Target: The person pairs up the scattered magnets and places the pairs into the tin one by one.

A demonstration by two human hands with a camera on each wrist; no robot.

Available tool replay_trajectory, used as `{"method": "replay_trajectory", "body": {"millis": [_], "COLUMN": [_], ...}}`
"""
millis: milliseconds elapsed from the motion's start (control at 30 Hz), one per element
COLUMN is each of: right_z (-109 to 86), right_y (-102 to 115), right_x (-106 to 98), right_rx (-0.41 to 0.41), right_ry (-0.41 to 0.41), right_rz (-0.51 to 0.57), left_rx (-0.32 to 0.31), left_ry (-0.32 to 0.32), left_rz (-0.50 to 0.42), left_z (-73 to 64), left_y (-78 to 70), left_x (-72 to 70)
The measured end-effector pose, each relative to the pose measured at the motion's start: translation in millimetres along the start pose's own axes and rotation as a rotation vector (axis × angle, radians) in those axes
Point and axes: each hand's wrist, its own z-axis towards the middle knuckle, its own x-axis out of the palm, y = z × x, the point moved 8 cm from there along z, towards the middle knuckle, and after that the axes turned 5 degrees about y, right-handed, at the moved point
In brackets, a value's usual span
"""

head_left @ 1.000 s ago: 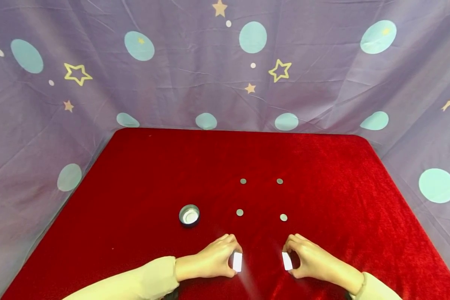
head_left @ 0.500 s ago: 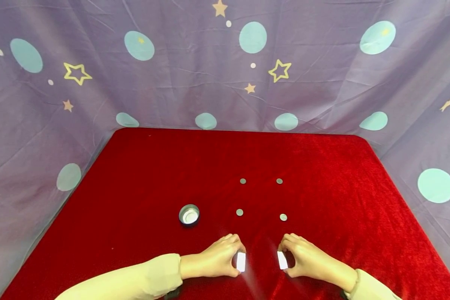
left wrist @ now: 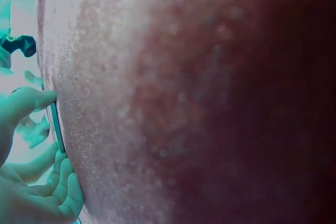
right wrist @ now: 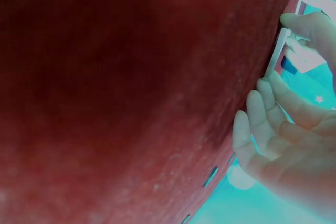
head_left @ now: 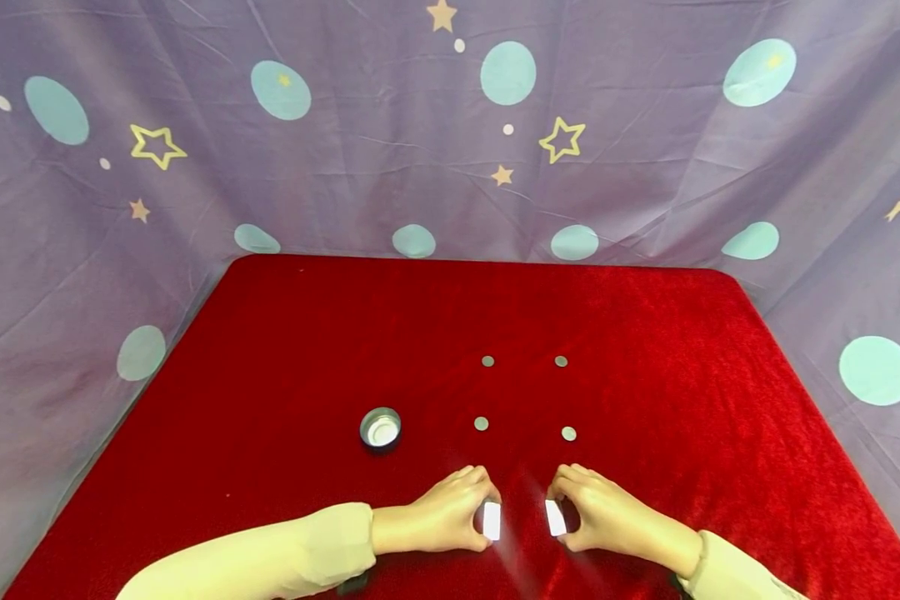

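My left hand [head_left: 453, 510] pinches a small, thin, bright white rectangular plate [head_left: 492, 521] between thumb and fingertips, low over the red cloth. Facing it, my right hand [head_left: 607, 510] pinches a similar white plate [head_left: 556, 518] the same way, with a strip of cloth between the two. Seen edge-on in the left wrist view, the left plate [left wrist: 57, 127] is a slim bar spanning thumb to fingers. The right wrist view shows the other plate [right wrist: 277, 53] likewise. Beyond the hands, several flat round silvery discs lie spaced in a rough square, among them a near-right disc [head_left: 569, 433] and a near-left disc [head_left: 482, 423].
A small round dish [head_left: 380, 442] with a dark outside and shiny inside stands left of the discs, beyond my left forearm. Red velvety cloth [head_left: 307, 350] covers the table. A purple curtain [head_left: 390, 158] with stars and dots encloses the back and sides.
Both hands have slid inward toward each other, each with its white plate, narrowing the gap between them. The discs and the dish have stayed in place.
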Motion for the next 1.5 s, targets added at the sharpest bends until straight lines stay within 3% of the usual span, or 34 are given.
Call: {"method": "replay_trajectory", "body": {"millis": [233, 633, 967, 1200, 1500], "right_z": [6.7, 12.5, 17.7, 21.3, 24.5], "right_y": [3.4, 5.0, 6.6, 11.6, 10.3], "right_x": [2.2, 5.6, 13.0, 15.7, 16.2], "right_rx": [0.014, 0.012, 0.105, 0.119, 0.197], "right_ry": [0.042, 0.034, 0.132, 0.124, 0.138], "right_rz": [-0.017, -0.004, -0.011, -0.025, 0.065], "left_rx": [0.002, 0.004, -0.021, -0.034, -0.051], "left_ry": [-0.008, -0.042, -0.004, 0.005, 0.004], "left_rz": [0.006, 0.01, -0.009, -0.009, -0.007], "left_z": [3.2, 5.6, 9.2, 11.5, 13.4], "left_y": [-1.7, -2.2, -2.6, -5.7, -6.7], "left_x": [0.5, 0.1, 3.2, 3.5, 4.6]}}
